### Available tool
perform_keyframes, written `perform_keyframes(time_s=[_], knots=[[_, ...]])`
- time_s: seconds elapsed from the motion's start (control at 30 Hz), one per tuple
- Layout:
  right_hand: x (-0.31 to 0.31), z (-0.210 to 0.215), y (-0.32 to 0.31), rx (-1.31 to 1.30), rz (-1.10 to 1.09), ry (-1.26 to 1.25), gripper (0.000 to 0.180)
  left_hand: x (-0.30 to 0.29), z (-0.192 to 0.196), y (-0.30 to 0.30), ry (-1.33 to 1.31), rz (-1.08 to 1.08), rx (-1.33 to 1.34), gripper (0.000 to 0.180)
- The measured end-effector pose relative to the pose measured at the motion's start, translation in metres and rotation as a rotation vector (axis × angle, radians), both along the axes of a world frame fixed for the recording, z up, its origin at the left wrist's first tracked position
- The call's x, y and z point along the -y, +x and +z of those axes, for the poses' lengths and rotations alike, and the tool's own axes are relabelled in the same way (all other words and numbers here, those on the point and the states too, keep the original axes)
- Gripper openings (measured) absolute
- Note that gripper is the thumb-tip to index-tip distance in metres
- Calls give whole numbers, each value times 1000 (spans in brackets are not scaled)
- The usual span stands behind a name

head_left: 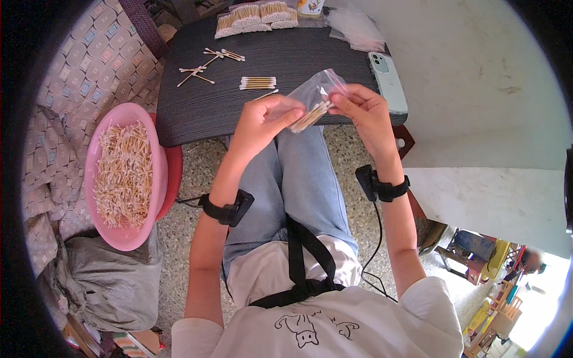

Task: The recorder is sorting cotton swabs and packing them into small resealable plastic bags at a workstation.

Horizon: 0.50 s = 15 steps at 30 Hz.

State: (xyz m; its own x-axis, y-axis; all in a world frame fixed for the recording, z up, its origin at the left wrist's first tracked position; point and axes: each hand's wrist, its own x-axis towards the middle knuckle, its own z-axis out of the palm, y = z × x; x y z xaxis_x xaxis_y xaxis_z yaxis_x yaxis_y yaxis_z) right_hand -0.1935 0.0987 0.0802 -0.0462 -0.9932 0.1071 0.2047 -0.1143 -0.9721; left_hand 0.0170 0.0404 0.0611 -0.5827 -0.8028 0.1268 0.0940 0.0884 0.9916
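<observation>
Between my two hands, above the table's near edge, is a clear plastic bag (325,83) with a bundle of cotton swabs (311,117) in it. My left hand (262,122) pinches the bag's left side between thumb and fingers. On the other side, my right hand (363,111) is closed on the bag beside the swab tips. A neat row of cotton swabs (258,83) lies on the dark table (197,119) just beyond my left hand, with a single swab (266,94) nearer to it. Some fingertips are hidden behind the bag.
Loose swabs (200,73) lie scattered at the table's left. Filled bags of swabs (256,17) are stacked at the far edge, near flat empty bags (357,28). A phone (388,82) rests at the right edge. A pink basin (126,241) full of swabs stands left.
</observation>
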Motion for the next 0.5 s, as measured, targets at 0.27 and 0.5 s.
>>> perform_keyframes(time_s=[0.27, 0.5], knots=[[0, -5, 2, 5, 39, 16, 11, -2, 0, -2, 27, -5, -18, 18], [-2, -2, 11, 269, 168, 230, 16, -4, 5, -1, -5, 18, 13, 19]])
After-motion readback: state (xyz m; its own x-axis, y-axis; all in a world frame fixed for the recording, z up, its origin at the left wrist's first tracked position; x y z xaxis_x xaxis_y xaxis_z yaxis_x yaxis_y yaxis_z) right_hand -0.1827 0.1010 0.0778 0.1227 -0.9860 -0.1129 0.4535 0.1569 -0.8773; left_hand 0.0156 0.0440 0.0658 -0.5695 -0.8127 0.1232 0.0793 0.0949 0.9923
